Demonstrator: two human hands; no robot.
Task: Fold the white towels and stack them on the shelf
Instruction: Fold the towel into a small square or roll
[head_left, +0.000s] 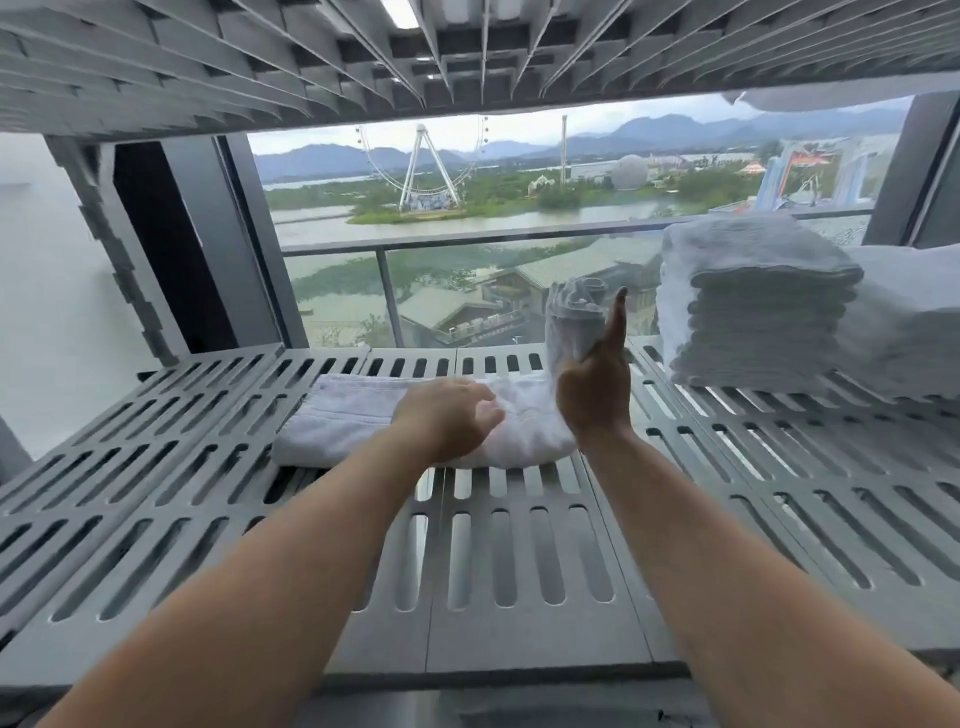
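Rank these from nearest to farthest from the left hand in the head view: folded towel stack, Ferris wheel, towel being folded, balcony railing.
1. Towel being folded: under the left hand, touching it.
2. Folded towel stack: back right on the shelf.
3. Balcony railing: outdoors, beyond the shelf.
4. Ferris wheel: far off in the distance.
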